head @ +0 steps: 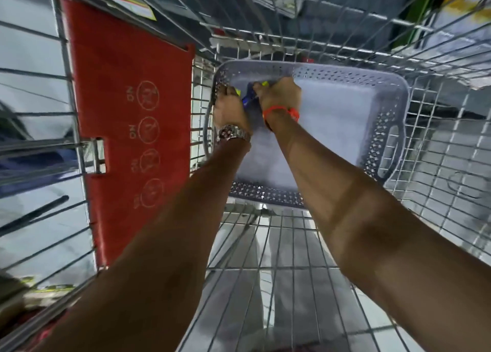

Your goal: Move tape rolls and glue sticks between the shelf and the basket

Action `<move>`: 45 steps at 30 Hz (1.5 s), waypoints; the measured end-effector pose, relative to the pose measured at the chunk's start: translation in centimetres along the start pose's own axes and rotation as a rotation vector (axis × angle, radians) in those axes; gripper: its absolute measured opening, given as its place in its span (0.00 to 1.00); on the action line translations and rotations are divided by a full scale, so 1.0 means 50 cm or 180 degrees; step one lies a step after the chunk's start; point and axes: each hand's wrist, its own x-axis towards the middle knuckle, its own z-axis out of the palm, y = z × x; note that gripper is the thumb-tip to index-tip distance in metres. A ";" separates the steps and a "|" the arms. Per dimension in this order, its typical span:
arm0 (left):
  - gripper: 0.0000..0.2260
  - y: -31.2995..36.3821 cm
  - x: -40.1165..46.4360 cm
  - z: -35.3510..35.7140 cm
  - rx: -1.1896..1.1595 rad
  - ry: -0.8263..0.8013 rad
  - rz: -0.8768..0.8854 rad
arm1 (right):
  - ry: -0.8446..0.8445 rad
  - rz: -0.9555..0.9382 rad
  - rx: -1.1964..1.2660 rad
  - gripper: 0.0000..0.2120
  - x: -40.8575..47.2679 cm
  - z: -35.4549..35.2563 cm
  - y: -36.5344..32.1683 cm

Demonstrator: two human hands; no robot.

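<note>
A grey perforated plastic basket lies inside a wire shopping cart. Both my hands reach into its far left corner. My left hand, with a metal watch on the wrist, is closed around blue and yellow glue sticks. My right hand, with an orange cord at the wrist, is closed on glue sticks too; a yellow tip pokes out past its fingers. The hands hide most of the sticks. No tape rolls and no shelf are in sight.
The wire cart surrounds the basket on all sides. Its red child-seat flap with warning icons stands to the left. The basket's floor to the right of my hands is bare. Tiled floor shows through the mesh.
</note>
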 end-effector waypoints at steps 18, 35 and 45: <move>0.17 0.011 -0.185 -0.185 -0.1386 0.0161 0.1378 | 0.1058 -0.1760 0.0587 0.22 -0.229 -0.199 0.050; 0.12 0.237 -0.177 -0.642 -0.3385 0.1371 0.1929 | 0.2633 -0.2765 0.1889 0.11 -0.251 -0.522 -0.330; 0.14 0.245 -0.144 -0.641 -0.3124 0.1482 0.1878 | 0.2535 -0.2773 0.1477 0.13 -0.228 -0.501 -0.337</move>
